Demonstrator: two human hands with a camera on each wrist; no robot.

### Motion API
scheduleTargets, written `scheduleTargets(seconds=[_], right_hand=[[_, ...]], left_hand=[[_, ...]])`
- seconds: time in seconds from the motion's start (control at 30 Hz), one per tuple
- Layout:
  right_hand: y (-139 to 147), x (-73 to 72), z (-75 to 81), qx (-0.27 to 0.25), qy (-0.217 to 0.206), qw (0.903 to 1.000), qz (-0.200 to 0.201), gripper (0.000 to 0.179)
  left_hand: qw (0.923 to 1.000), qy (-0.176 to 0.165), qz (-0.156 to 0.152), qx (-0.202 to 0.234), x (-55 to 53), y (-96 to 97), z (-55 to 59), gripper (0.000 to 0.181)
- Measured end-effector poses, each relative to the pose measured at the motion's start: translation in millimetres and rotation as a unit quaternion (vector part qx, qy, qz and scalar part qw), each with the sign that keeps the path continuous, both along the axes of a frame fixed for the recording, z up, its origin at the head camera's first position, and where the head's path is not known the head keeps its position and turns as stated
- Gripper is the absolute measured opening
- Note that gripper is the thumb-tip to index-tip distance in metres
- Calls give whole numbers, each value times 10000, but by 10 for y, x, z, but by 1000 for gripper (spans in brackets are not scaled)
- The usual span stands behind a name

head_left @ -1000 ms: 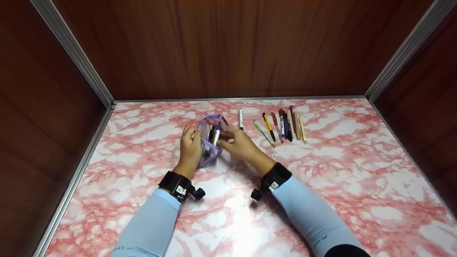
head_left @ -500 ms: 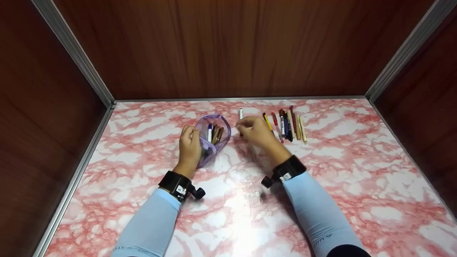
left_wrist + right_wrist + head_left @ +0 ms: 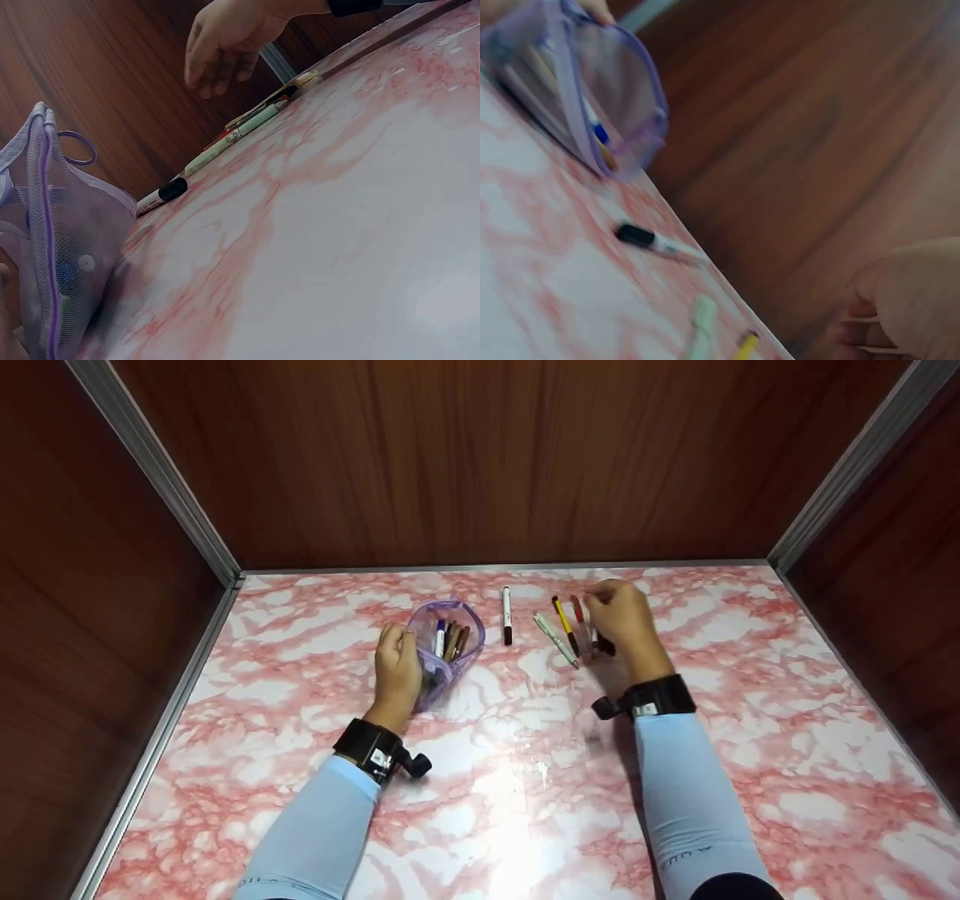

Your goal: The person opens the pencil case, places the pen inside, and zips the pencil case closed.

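Note:
My left hand (image 3: pixel 397 664) grips the side of a purple mesh pencil case (image 3: pixel 86 217), which stands with its mouth spread. Inside it are a blue-capped white marker (image 3: pixel 440 637) and several brown pens (image 3: pixel 456 643). Over the right end of a loose row of pens, my right hand (image 3: pixel 627 619) hovers with fingers loosely bent; nothing shows between them. Just left of it lie a red pen (image 3: pixel 577 610) and a yellow-and-black pen (image 3: pixel 562 619). Dark pens under that hand are mostly hidden.
Between the case and the row lies a white marker (image 3: pixel 507 611) with a black cap. A light green pen (image 3: pixel 555 639) rests at a slant beside the yellow one. Wooden panels (image 3: pixel 480 465) rise behind and at both sides of the marbled tabletop (image 3: pixel 480 825).
My right hand has left the pencil case and moved right, past the white marker, to above the pens. The brown pen it held is now in the case. My left hand keeps its hold.

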State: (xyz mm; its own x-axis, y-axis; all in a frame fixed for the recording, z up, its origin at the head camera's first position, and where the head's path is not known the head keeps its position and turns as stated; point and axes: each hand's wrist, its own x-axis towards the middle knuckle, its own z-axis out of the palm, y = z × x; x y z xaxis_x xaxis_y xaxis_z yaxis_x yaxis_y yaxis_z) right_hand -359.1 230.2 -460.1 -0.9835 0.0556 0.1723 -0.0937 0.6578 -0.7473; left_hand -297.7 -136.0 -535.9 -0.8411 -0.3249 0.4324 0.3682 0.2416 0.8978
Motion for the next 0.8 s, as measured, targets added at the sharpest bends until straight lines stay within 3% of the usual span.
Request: scheduleTargets(seconds=[0.13, 0.3, 0.57, 0.8], right_hand=[[263, 6, -27, 399, -31, 9984, -388, 36], [516, 48, -69, 699, -416, 9940, -727, 43], [757, 111, -150, 458, -1149, 9879, -940, 54], [819, 121, -180, 456, -1382, 9846, -963, 52]], left_hand=[[10000, -16, -42, 82, -1, 4, -5, 25], [9999, 17, -28, 141, -7, 25, -14, 24], [9996, 49, 263, 53, -14, 89, -11, 19], [9999, 90, 61, 68, -27, 39, -29, 21]])
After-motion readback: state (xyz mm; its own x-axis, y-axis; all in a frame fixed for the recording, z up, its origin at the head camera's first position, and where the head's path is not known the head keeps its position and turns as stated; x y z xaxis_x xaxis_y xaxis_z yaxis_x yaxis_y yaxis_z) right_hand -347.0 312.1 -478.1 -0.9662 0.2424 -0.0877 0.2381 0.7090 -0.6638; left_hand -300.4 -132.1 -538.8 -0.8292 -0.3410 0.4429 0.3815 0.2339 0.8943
